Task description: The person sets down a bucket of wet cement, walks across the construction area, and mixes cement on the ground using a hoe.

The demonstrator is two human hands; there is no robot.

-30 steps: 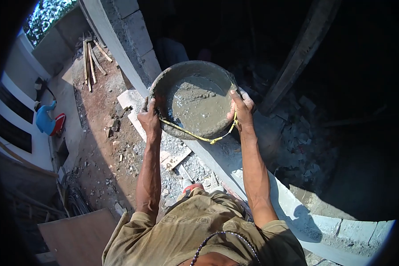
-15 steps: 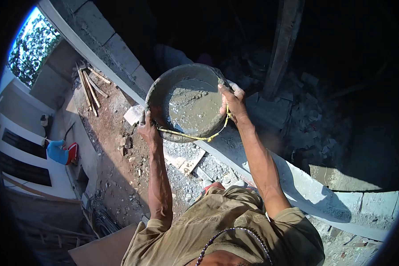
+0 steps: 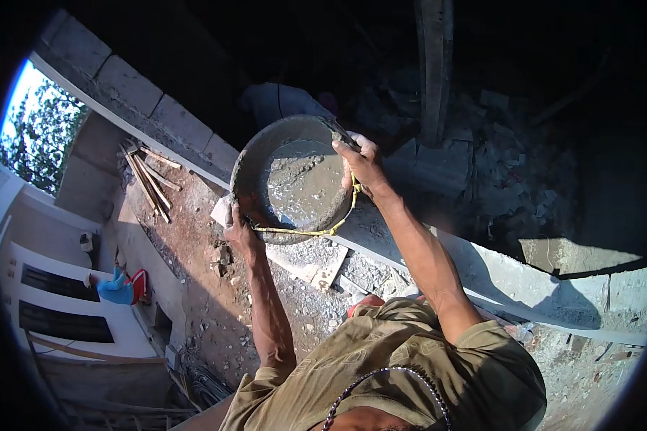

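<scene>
A round, dark bucket (image 3: 251,165) hangs in the air before me, tilted so that its inside faces me. Grey wet mortar (image 3: 305,183) covers much of the inside. My left hand (image 3: 239,231) is closed on the rim at the near left, thumb on the upper side. On the right, my right hand (image 3: 361,165) grips the opposite rim, its fingers partly hidden behind the bucket. A yellow cord handle (image 3: 302,232) sags along the near edge between both hands. The bucket covers part of the block wall (image 3: 187,126).
The wall runs diagonally on to the lower right ledge (image 3: 482,276). Beyond it, a post (image 3: 435,79) and rubble stand in deep shade, with a pale shape (image 3: 284,100) I cannot make out. Planks (image 3: 147,183) lie on the ground at left. A person in blue (image 3: 115,289) is farther off.
My view has turned slightly, so the surroundings shift. The bucket sits a little lower and farther left in view, still held by both hands.
</scene>
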